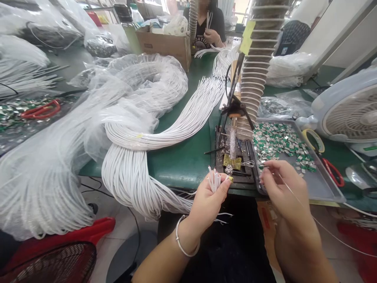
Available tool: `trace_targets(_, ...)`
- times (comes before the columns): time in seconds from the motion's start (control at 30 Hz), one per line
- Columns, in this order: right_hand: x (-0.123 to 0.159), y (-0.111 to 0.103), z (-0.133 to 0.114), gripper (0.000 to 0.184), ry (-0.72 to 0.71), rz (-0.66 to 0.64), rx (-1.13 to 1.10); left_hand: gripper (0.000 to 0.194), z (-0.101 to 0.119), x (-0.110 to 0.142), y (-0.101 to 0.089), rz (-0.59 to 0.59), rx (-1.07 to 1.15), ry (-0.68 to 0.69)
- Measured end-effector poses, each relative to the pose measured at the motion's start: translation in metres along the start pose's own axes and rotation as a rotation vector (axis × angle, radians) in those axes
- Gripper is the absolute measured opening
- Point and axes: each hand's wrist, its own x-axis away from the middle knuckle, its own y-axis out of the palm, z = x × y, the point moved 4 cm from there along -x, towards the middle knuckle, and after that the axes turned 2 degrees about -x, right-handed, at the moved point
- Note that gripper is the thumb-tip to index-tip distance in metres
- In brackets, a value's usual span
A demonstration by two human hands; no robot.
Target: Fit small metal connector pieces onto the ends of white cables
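I make out my left hand (210,198) gripping white cables (216,181), partly covered; my right hand (285,186) holds thin wire (290,189), tip unclear.

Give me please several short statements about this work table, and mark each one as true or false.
1. The left hand holds a bunch of white cables. True.
2. The right hand is empty. False: it holds a thin wire.
3. Many small parts lie in a tray. True.
4. The table is white. False: the table is green.
5. A bracelet is on the left wrist. True.
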Motion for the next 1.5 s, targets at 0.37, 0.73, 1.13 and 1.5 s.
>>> trace_targets(0.37,0.023,0.031,-0.029,0.009,-0.028,-0.066,-0.341,0.02,0.002,-0.002,0.005,0.02,-0.013,0.106)
trace_targets(0.73,0.024,0.049,-0.03,0.005,0.065,-0.088,-0.503,0.011,0.015,0.001,0.01,0.019,0.023,0.162)
trace_targets(1.13,0.025,0.05,-0.027,0.009,0.006,-0.133,-0.472,0.02,0.019,0.001,0.01,0.038,-0.056,0.185)
trace_targets(1.5,0.039,0.044,-0.026,0.04,-0.298,0.133,-0.391,0.008,0.015,-0.003,0.01,0.115,0.002,0.044)
